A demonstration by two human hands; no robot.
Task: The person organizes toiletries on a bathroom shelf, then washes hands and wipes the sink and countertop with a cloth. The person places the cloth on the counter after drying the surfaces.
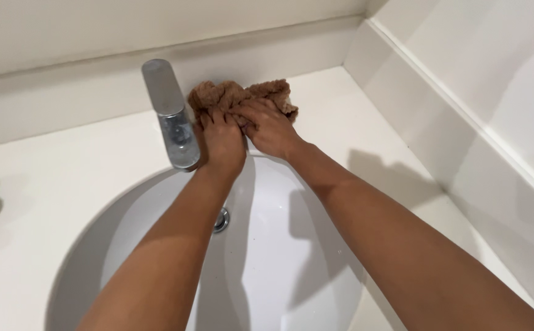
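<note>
A brown fluffy cloth (230, 93) lies bunched on the white countertop (64, 184) just behind the sink basin (291, 257), to the right of the chrome faucet (172, 116). My left hand (222, 140) presses down on the cloth's left part, fingers curled over it, right beside the faucet base. My right hand (270, 127) grips the cloth's right part, fingers folded into the fabric. Both forearms reach across the basin. The cloth's underside and my fingertips are hidden.
The round metal drain (221, 219) sits in the basin under my left forearm. A low white backsplash ledge (95, 79) runs behind the faucet. A white wall (475, 104) closes the right side. A dark shadow falls at the far left edge.
</note>
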